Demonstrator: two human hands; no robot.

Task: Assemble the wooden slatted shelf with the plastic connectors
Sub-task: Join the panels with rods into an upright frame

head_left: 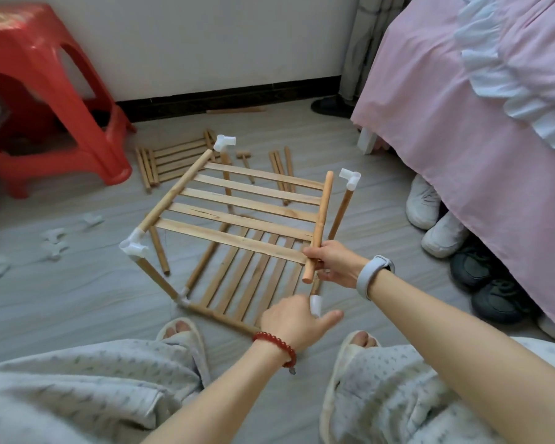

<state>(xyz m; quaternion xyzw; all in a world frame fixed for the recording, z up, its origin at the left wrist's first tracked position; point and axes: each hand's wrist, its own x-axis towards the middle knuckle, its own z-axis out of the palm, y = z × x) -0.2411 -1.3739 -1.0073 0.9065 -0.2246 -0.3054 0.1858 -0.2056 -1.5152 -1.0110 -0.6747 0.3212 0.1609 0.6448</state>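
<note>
Wooden rail in its curled fingers, the right hand (329,261) held the upper slatted panel (237,208) level by that near-right dowel (319,229), probably to keep its bare lower end free for a fitting. Just below and nearer the body, the left hand (293,320) pinched a white plastic connector (315,305), seemingly bound for that end. Beyond the hands, connectors already capped the near-left corner (134,246) and two far posts, so only this corner looked unjoined. Further out to the left, spare connectors (54,240) lay on the floor beside a red stool (39,91).
</note>
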